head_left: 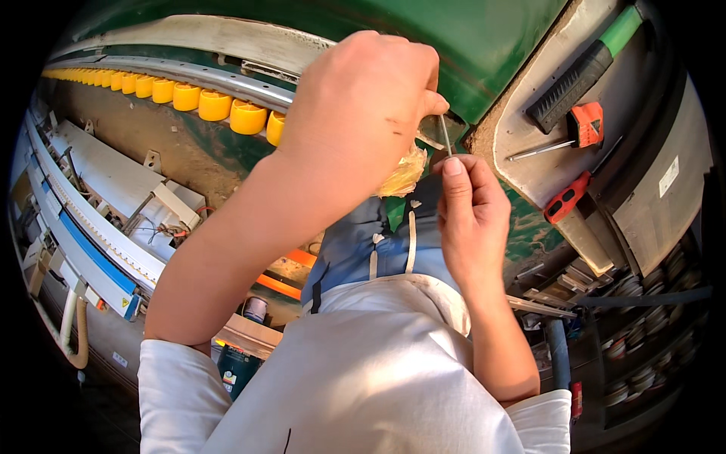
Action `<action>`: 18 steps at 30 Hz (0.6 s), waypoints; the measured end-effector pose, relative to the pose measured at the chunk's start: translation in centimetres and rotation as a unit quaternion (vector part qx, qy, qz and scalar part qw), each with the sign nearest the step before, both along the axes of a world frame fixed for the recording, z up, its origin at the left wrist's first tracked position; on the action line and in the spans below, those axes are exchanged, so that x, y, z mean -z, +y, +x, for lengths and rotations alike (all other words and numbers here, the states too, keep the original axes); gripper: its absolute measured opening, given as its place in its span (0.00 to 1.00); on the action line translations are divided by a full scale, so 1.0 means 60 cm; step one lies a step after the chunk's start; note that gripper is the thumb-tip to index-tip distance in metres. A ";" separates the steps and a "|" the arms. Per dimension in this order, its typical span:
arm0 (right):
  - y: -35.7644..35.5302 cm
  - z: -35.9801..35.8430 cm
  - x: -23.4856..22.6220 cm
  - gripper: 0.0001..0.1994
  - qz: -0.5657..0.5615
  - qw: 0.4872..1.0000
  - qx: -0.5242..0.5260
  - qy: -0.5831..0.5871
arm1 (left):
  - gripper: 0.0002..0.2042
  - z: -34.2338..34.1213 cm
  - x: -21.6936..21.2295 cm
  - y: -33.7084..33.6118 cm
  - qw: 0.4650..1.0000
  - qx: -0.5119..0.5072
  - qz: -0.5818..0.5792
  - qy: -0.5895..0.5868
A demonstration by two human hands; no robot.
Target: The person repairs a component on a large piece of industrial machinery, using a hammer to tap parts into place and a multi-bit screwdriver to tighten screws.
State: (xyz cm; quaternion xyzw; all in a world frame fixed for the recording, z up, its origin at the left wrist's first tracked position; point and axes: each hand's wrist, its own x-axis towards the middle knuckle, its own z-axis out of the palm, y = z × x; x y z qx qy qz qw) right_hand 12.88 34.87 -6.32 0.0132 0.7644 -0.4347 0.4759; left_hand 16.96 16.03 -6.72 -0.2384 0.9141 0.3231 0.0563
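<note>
Thin metal rod [446,138], upright, sits pinched between your right hand [470,216] fingertips, thumb pressed near its lower end. Your left hand [359,113] is curled closed just beside it, over a clump of yellowish residue [402,175] on the green machine [484,38]. Yellow rollers [189,97] line the machine's left edge; a green-handled tool [582,68] and orange-handled tools [578,163] rest on its right ledge.

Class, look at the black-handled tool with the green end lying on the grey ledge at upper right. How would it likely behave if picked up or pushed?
The black-handled tool looks rigid, so it should lift without bending. Its ribbed grip probably resists slipping. Lying flat on the grey ledge, it seems more apt to slide than tip, though a rounded handle might roll.
</note>
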 end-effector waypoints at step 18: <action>-0.003 -0.137 -0.009 0.13 0.003 0.945 -0.254 0.208 | 0.07 0.018 -0.046 -0.019 0.991 -0.120 0.065 -0.001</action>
